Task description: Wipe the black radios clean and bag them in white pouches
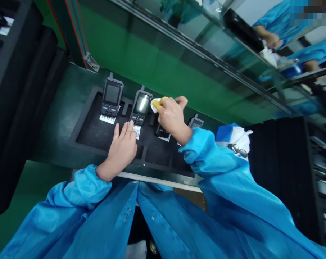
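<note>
– What've we got?
– Our R hand (171,117) pinches a small white wad (152,106) over a black keypad handset (163,131), ctr frame. Our L hand (123,148), fingers spread, is by a grey-black stub-antenna handset (140,105), just L of ctr.

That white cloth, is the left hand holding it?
No, the right hand holds the white cloth with its yellow-covered fingers.

Dim corners; white glare on one screen (142,104); stretched, blurry edges.
</note>
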### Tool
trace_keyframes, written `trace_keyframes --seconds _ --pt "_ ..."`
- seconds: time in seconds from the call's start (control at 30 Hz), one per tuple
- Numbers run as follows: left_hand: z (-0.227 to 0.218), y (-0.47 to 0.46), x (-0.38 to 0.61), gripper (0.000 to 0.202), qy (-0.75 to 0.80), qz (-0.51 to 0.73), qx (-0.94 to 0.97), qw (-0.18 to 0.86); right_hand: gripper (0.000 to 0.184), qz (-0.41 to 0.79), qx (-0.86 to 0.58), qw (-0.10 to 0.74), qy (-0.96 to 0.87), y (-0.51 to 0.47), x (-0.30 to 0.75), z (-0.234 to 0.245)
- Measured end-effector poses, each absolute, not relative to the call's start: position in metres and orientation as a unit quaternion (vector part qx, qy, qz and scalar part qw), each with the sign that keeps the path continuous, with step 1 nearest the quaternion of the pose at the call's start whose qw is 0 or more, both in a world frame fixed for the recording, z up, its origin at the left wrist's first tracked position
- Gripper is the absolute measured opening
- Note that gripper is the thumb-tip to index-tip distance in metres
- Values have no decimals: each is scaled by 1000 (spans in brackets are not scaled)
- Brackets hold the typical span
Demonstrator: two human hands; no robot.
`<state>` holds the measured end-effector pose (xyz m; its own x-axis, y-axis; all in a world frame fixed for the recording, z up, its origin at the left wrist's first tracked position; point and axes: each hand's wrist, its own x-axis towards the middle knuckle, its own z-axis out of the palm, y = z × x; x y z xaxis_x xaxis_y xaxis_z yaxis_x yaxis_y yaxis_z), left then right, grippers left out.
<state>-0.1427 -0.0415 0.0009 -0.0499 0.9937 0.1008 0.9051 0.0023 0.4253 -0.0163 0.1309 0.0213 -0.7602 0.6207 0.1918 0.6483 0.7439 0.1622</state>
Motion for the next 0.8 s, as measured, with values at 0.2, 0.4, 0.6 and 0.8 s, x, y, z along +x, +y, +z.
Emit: trace_keyframes --seconds 0.2,0.4,0.6,0.8 --pt "-1 -45 -148 26 694 228 674 111 34 -75 -343 177 -919 128 -35 31" --pt "-1 -54 -187 24 756 253 598 78 38 -62 -289 144 -944 128 -116 24" --pt "-6 -55 -203 33 760 223 602 99 37 -65 -191 49 -978 101 -116 -1" --pt "-8 -54 -198 35 766 227 593 106 38 -62 -145 18 -987 105 -122 11"
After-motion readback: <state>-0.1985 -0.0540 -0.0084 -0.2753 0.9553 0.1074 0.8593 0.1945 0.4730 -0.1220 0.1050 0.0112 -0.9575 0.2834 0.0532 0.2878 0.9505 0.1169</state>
